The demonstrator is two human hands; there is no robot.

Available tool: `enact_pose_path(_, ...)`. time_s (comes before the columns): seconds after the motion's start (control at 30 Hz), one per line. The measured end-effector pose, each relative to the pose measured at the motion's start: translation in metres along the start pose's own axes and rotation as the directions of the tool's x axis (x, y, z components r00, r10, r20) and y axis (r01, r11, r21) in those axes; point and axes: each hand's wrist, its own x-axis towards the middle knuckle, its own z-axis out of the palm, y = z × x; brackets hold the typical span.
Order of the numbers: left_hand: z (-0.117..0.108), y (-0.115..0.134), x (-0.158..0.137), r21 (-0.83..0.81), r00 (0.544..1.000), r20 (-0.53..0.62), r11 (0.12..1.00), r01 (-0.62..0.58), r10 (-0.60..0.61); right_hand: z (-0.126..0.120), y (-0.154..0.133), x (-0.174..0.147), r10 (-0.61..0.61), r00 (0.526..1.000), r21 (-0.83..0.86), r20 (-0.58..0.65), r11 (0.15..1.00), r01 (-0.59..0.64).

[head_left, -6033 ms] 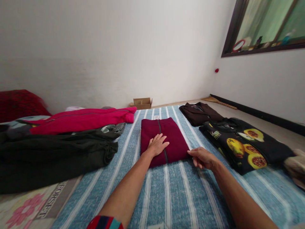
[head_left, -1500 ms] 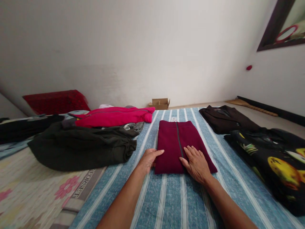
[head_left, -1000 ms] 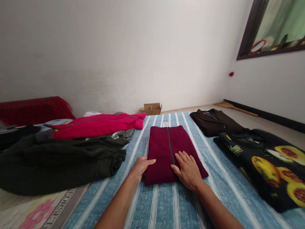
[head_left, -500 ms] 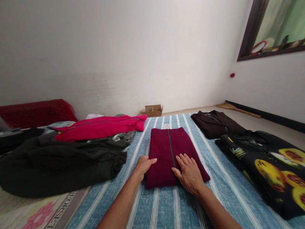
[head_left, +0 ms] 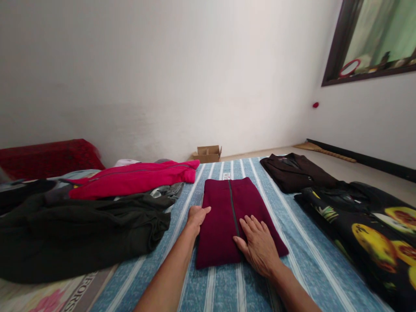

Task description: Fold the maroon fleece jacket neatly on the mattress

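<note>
Had the folded maroon garment (head_left: pixel 224 221) at the centre of the clock, flat on the blue striped sheet (head_left: pixel 224 286), with a dark zip (head_left: pixel 232 203) running from twelve towards six. Rested the right hand (head_left: pixel 259 242) palm down on top of it, between four and five o'clock, fingers extended and slightly spread, thumb out towards the zip. Set the left hand (head_left: pixel 197 218) against the garment's nine o'clock edge, thumb over the top; could not tell whether pinching the cloth, with the other fingers mostly tucked from sight. Noticed an open cardboard box (head_left: pixel 209 158) past the far end of the sheet, between eleven and twelve, with a brown panel inside; could not make out further contents at that size. Spotted a red-rimmed mirror (head_left: pixel 350 68) and a dark bottle-like item (head_left: pixel 385 58) at the dark-framed window (head_left: pixel 341 43), between one and two. Saw a folded brown garment (head_left: pixel 289 173) near two and a folded black fruit-print garment (head_left: pixel 360 234) at three. Saw also a long dark garment (head_left: pixel 87 238) at nine and a bright pink garment (head_left: pixel 136 175) at ten.
</note>
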Motion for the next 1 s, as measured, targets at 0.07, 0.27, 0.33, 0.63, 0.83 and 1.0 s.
enact_pose_path(0.07,0.0,0.0,0.0,0.052,1.0,-0.003,0.999,-0.01,0.01,-0.001,0.0,0.0,0.002,1.0,0.003,-0.001,1.0,-0.002)
enact_pose_path(0.27,-0.002,0.012,-0.001,0.28,0.994,-0.088,0.959,-0.041,0.069,-0.001,-0.001,0.0,-0.001,1.0,0.018,-0.004,1.0,0.001)
enact_pose_path(0.33,0.003,0.021,-0.009,0.346,0.98,-0.142,0.935,-0.082,0.139,-0.001,-0.001,0.001,0.0,1.0,0.023,-0.004,1.0,0.0)
enact_pose_path(0.63,0.066,0.047,-0.033,0.63,0.729,0.468,0.389,-0.672,0.501,0.007,0.002,0.003,-0.005,1.0,0.001,-0.006,1.0,0.005)
enact_pose_path(0.83,0.073,0.035,-0.012,0.591,0.736,0.588,0.443,-0.674,0.335,0.005,0.003,0.001,-0.025,0.999,0.002,-0.02,1.0,0.025)
enact_pose_path(1.0,0.073,0.033,-0.012,0.584,0.737,0.594,0.457,-0.671,0.322,0.002,0.005,-0.014,-0.217,0.976,0.033,-0.008,0.976,0.217)
